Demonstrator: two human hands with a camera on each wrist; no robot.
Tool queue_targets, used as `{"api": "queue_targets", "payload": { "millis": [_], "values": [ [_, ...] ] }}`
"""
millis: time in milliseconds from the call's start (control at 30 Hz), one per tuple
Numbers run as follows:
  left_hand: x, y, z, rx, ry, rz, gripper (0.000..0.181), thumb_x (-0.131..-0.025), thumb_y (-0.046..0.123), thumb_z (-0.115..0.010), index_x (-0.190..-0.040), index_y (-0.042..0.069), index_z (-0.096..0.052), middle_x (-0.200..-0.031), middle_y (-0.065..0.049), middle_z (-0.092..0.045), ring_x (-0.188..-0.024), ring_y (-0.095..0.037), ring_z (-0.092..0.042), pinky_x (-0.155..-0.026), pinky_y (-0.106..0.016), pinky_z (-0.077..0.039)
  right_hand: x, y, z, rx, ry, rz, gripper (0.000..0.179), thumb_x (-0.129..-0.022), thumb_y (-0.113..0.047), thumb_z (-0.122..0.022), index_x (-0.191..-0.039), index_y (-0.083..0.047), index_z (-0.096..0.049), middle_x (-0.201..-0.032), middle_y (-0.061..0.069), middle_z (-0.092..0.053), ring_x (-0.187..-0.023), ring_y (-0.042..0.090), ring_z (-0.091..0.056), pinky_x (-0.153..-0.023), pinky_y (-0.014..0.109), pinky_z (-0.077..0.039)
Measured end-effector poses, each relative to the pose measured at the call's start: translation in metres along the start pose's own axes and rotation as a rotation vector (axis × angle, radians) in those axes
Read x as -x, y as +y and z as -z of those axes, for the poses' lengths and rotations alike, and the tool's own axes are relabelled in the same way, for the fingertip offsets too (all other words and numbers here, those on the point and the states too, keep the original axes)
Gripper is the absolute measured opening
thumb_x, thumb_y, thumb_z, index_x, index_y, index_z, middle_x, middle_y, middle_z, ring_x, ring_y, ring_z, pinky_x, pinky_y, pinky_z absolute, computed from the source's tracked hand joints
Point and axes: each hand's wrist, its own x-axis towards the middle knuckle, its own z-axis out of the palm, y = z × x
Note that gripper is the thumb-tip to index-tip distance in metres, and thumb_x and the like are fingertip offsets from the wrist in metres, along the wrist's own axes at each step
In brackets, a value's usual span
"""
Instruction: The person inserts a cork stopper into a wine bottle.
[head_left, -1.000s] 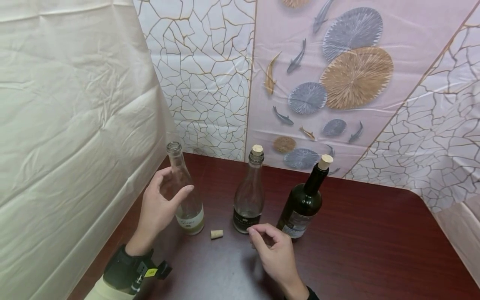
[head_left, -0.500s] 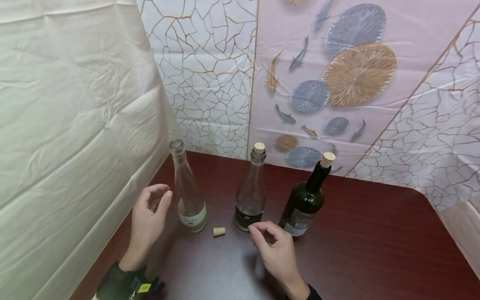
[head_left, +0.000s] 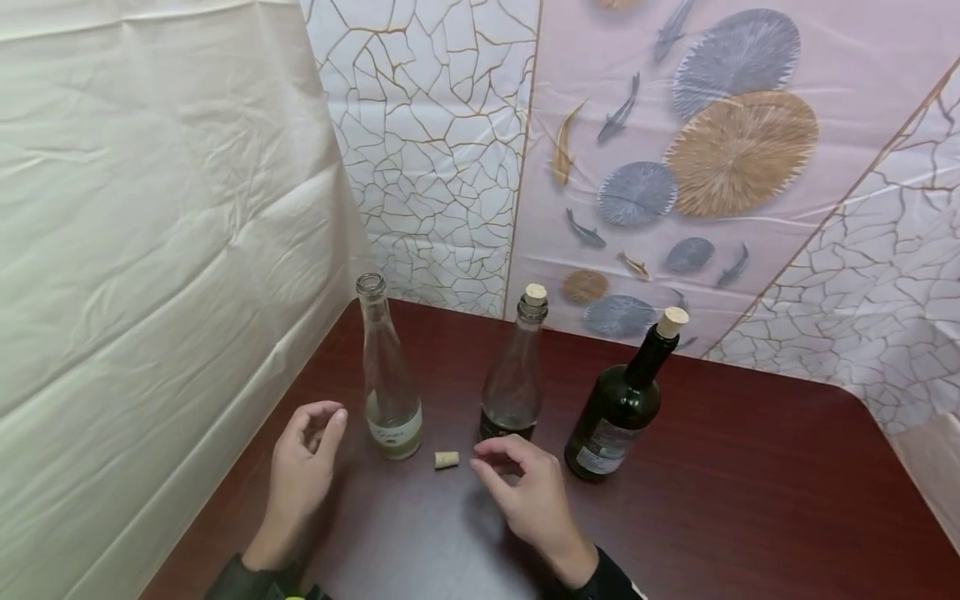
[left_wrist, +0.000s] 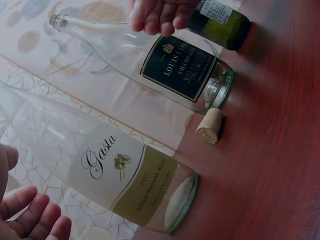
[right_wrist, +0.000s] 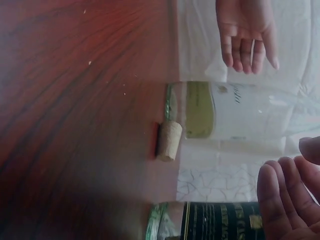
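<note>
My left hand (head_left: 303, 467) hovers left of a clear glass bottle (head_left: 393, 392) with a white and olive label and an uncorked mouth. Its fingers are loosely bent around nothing. My right hand (head_left: 528, 492) is in front of a second clear bottle (head_left: 516, 379) with a black label, hiding part of that label. Thumb and fingers there stand apart with nothing between them. A loose cork (head_left: 446, 460) lies on its side on the table between the two clear bottles, left of my right fingertips. Another cork (head_left: 535, 293) sits in the black-labelled bottle's mouth.
A dark green bottle (head_left: 613, 417) with a cork (head_left: 672, 322) in its neck stands at the right. Everything rests on a dark red wooden table (head_left: 750, 492). A cream cloth (head_left: 165, 275) hangs along the left edge, and a patterned cloth (head_left: 442, 183) covers the back.
My left hand has let go of the space around the left bottle, drawing back and down. My right hand has shifted slightly left, toward the loose cork. The head view has turned a little.
</note>
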Motion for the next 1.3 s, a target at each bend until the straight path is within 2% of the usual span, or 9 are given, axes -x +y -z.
{"api": "queue_targets", "payload": {
  "millis": [200, 467, 633, 800, 933, 1033, 1300],
  "values": [
    [0.003, -0.004, 0.000, -0.006, -0.003, 0.034, 0.031, -0.096, 0.031, -0.061, -0.114, 0.006, -0.064, -0.106, -0.002, -0.065, -0.096, -0.005, -0.059, -0.079, -0.010, -0.048, -0.007, 0.003, -0.011, 0.040, -0.153, -0.006, 0.017, -0.089, -0.022, -0.071, -0.106, -0.021, -0.068, -0.099, 0.001, -0.070, -0.089, 0.009, -0.066, -0.073, 0.032, -0.061],
    [0.006, -0.009, 0.000, -0.002, 0.002, 0.039, 0.031, -0.096, 0.030, -0.062, -0.112, 0.004, -0.064, -0.105, -0.003, -0.064, -0.092, -0.003, -0.059, -0.077, -0.009, -0.049, -0.022, 0.007, -0.030, 0.257, -0.306, 0.095, 0.018, -0.087, -0.018, -0.073, -0.105, -0.019, -0.069, -0.098, 0.000, -0.070, -0.088, 0.010, -0.066, -0.074, 0.025, -0.058],
    [0.007, -0.012, 0.000, -0.035, -0.008, 0.060, 0.033, -0.097, 0.033, -0.060, -0.113, 0.004, -0.063, -0.106, -0.004, -0.065, -0.093, -0.003, -0.059, -0.077, -0.011, -0.049, -0.028, 0.014, -0.042, 0.417, -0.399, 0.143, 0.025, -0.086, -0.021, -0.074, -0.109, -0.013, -0.070, -0.100, -0.002, -0.068, -0.092, 0.009, -0.063, -0.080, 0.027, -0.056],
    [0.007, -0.013, 0.000, -0.030, -0.014, 0.081, 0.035, -0.097, 0.035, -0.059, -0.114, 0.005, -0.063, -0.107, -0.005, -0.065, -0.093, -0.004, -0.059, -0.076, -0.011, -0.049, -0.032, 0.021, -0.049, 0.522, -0.433, 0.198, 0.026, -0.084, -0.019, -0.075, -0.109, -0.012, -0.070, -0.099, -0.003, -0.066, -0.092, 0.012, -0.061, -0.085, 0.031, -0.054],
    [0.008, -0.014, 0.001, -0.033, -0.012, 0.089, 0.034, -0.097, 0.035, -0.059, -0.113, 0.005, -0.063, -0.107, -0.004, -0.065, -0.092, -0.006, -0.060, -0.073, -0.010, -0.048, -0.035, 0.023, -0.052, 0.617, -0.468, 0.227, 0.024, -0.083, -0.017, -0.075, -0.107, -0.013, -0.070, -0.097, -0.002, -0.064, -0.089, 0.014, -0.059, -0.083, 0.029, -0.054],
    [0.008, -0.016, 0.001, -0.031, -0.019, 0.091, 0.034, -0.097, 0.035, -0.059, -0.113, 0.005, -0.063, -0.108, -0.005, -0.065, -0.093, -0.007, -0.060, -0.074, -0.010, -0.048, -0.037, 0.025, -0.054, 0.674, -0.495, 0.244, 0.019, -0.084, -0.016, -0.074, -0.102, -0.015, -0.070, -0.093, -0.002, -0.062, -0.084, 0.014, -0.056, -0.075, 0.027, -0.053],
    [0.007, -0.019, 0.000, -0.011, -0.030, 0.091, 0.034, -0.097, 0.035, -0.059, -0.112, 0.004, -0.064, -0.108, -0.006, -0.065, -0.095, -0.007, -0.060, -0.076, -0.009, -0.048, -0.040, 0.030, -0.059, 0.717, -0.509, 0.267, 0.006, -0.086, -0.015, -0.072, -0.092, -0.016, -0.069, -0.084, -0.003, -0.057, -0.077, 0.014, -0.054, -0.069, 0.027, -0.052]
  ]
}}
